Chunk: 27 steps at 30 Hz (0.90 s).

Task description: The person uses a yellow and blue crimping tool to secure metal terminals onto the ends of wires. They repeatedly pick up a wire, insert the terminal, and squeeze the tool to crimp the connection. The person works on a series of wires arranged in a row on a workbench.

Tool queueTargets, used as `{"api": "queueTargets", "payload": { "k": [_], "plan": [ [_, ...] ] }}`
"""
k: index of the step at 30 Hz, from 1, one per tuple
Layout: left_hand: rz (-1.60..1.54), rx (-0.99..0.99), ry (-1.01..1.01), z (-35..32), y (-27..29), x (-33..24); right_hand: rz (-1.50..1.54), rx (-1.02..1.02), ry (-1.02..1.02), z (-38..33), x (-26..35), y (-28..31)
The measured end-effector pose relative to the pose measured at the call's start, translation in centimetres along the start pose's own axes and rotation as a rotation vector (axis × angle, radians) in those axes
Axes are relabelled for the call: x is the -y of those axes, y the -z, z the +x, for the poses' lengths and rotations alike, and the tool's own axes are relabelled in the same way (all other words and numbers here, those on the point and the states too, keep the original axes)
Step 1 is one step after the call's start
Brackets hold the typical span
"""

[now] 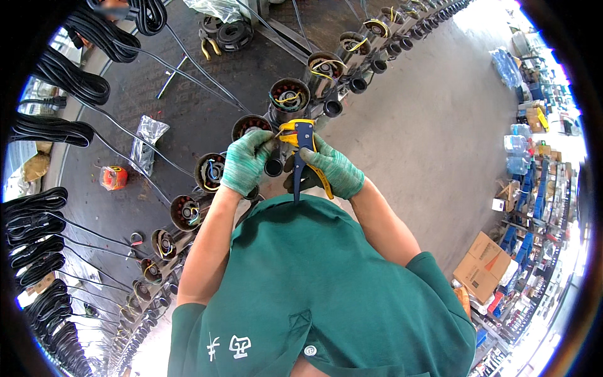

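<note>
Gloves [247,164] are knitted cloth, the wire stripper [304,133] smooth.

I can make out white characters [240,347] on the near left of the green shirt [314,257], set large and apart. On the right, the cardboard carton [482,265] carries small markings too fine for me to read; faint, lettering-like marks on the dark bench [119,210] are illegible to me too.

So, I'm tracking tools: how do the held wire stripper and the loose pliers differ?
The wire stripper is in the right hand; the pliers lie on the dark table. The wire stripper shows much dark blue; the pliers show no blue. Both have yellow handle parts.
</note>
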<state>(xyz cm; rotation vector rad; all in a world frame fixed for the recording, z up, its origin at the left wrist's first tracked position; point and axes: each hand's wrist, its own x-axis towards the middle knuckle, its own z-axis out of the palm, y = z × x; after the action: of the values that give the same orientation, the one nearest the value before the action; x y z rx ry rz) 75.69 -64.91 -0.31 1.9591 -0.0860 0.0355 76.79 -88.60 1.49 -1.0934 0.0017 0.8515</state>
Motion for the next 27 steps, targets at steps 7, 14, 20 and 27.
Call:
{"api": "queueTargets", "payload": {
  "k": [7, 14, 20, 27],
  "plan": [
    [0.006, 0.043, -0.077, 0.2, 0.2, -0.3, -0.048, 0.018, -0.059, 0.2, 0.7, 0.8],
    [0.048, 0.082, -0.043, 0.2, 0.3, 0.3, -0.051, 0.032, -0.075, 0.4, 0.6, 1.0],
    [0.076, 0.095, -0.06, 0.4, 0.4, 0.2, -0.109, 0.022, -0.086, 0.3, 0.9, 1.0],
    [0.052, 0.08, -0.066, 0.3, 0.3, 0.2, -0.081, -0.02, -0.066, 0.4, 1.1, 0.5]
  ]
}}
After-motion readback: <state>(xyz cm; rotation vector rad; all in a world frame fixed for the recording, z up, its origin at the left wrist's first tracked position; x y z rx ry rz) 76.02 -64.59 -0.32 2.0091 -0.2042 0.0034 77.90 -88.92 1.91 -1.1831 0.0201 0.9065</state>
